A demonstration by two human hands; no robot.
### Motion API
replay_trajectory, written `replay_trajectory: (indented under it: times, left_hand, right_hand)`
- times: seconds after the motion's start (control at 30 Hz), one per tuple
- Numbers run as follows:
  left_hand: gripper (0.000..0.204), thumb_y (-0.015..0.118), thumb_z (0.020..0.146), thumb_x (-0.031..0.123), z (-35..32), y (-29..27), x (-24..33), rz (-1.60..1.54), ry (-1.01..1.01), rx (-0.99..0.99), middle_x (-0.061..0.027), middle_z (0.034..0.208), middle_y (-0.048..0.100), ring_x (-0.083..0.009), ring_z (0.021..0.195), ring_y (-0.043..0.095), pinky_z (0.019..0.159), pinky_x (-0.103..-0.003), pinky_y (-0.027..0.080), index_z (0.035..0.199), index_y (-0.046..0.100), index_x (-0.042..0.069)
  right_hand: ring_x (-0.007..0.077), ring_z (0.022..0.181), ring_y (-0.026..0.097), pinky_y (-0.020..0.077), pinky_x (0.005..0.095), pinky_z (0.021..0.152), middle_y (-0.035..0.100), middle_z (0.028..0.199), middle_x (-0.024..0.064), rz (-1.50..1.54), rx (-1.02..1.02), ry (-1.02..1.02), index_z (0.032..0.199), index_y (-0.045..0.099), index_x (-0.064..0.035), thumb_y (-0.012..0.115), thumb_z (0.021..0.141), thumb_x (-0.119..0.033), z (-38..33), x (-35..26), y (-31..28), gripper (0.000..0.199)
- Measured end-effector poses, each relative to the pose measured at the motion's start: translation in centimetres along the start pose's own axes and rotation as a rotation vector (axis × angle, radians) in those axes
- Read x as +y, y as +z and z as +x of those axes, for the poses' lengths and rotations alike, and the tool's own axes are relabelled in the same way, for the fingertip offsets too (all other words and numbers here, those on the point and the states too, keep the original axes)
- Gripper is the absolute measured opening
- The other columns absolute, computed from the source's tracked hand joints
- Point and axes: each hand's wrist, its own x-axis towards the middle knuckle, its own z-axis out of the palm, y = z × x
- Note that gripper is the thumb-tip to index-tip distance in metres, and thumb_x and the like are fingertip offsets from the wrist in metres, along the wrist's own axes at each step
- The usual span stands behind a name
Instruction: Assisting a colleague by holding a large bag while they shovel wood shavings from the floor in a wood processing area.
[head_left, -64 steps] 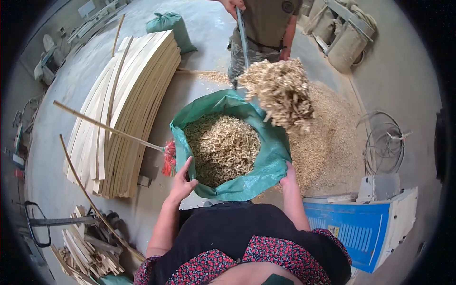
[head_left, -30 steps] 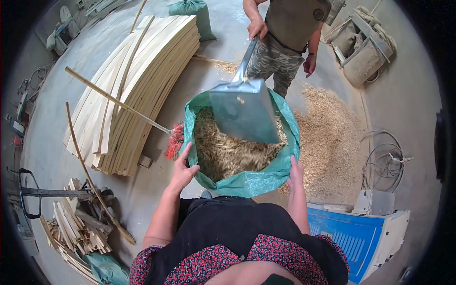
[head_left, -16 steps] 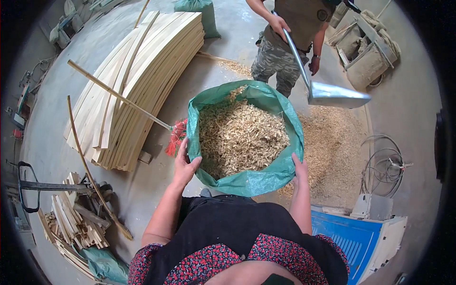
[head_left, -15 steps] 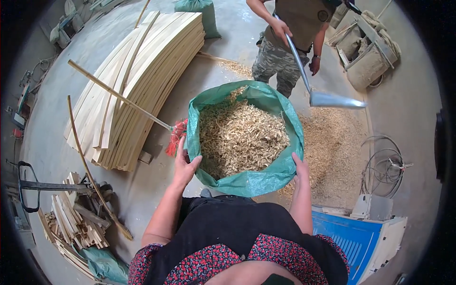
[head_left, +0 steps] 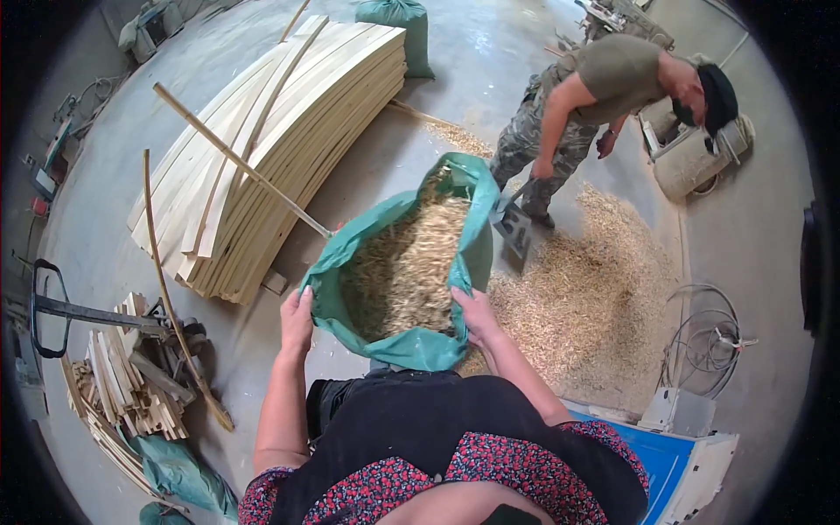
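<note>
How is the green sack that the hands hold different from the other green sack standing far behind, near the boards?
The held sack is open, its mouth stretched wide by the left hand and right hand, and wood shavings show inside. The far sack is closed, stands alone on the floor, and nobody touches it. Both are the same green woven material.

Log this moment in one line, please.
left hand: grips sack rim | right hand: grips rim | sack: holds shavings

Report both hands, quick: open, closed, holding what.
Left hand: closed on the rim of the green sack.
Right hand: closed on the sack's rim at the other side.
</note>
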Motion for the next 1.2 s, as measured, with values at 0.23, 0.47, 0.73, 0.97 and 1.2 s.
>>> replay_trajectory:
  times: [0.23, 0.47, 0.73, 0.97, 1.2]
  left_hand:
    - [0.024, 0.055, 0.097, 0.027, 0.9, 5.6, -1.2, 0.179, 0.104, -0.161, 0.0094, 0.075, 0.047, -0.0024, 0.067, 0.039, 0.057, -0.022, 0.033, 0.089, 0.062, 0.005]
    - [0.025, 0.051, 0.099, 0.023, 2.0, 7.6, 2.1, -0.074, 0.073, -0.184, 0.0048, 0.087, 0.062, -0.0026, 0.075, 0.051, 0.067, -0.021, 0.042, 0.102, 0.065, 0.002]
    - [0.025, 0.052, 0.098, 0.024, 0.7, 8.2, 0.6, 0.055, 0.003, -0.191, 0.0061, 0.084, 0.059, -0.0029, 0.074, 0.048, 0.067, -0.021, 0.040, 0.098, 0.064, 0.003]
    - [0.026, 0.052, 0.098, 0.026, -1.2, 8.7, 1.8, 0.064, 0.018, -0.135, 0.0055, 0.082, 0.057, -0.0035, 0.072, 0.047, 0.065, -0.021, 0.038, 0.094, 0.064, 0.002]
    - [0.022, 0.053, 0.098, 0.022, -0.7, 8.3, -0.1, -0.086, 0.016, -0.117, 0.0049, 0.084, 0.059, -0.0038, 0.074, 0.051, 0.066, -0.021, 0.041, 0.095, 0.064, 0.004]
  right_hand:
    - [0.0272, 0.092, 0.063, 0.0538, 0.0422, 0.079, 0.063, 0.110, 0.0131, 0.381, 0.267, -0.187, 0.121, 0.054, -0.0019, 0.055, 0.094, -0.019, 3.8, -2.4, -11.3, 0.032]
    - [0.0288, 0.091, 0.065, 0.0545, 0.0434, 0.082, 0.063, 0.108, 0.0171, 0.373, 0.468, -0.269, 0.117, 0.055, 0.0036, 0.050, 0.095, -0.015, 1.2, -2.7, -20.3, 0.029]
    - [0.0303, 0.093, 0.065, 0.0544, 0.0440, 0.081, 0.064, 0.108, 0.0173, 0.474, 0.378, -0.169, 0.117, 0.055, 0.0037, 0.052, 0.096, -0.018, 2.0, 0.2, -18.5, 0.031]
    - [0.0214, 0.084, 0.064, 0.0540, 0.0369, 0.073, 0.064, 0.098, 0.0091, 0.510, 0.496, -0.229, 0.109, 0.059, -0.0017, 0.062, 0.090, -0.019, -1.1, 1.0, -18.1, 0.026]
    - [0.0291, 0.102, 0.061, 0.0510, 0.0438, 0.089, 0.060, 0.117, 0.0158, 0.569, 0.556, -0.215, 0.125, 0.050, 0.0011, 0.048, 0.099, -0.035, -2.7, 1.9, -18.6, 0.044]
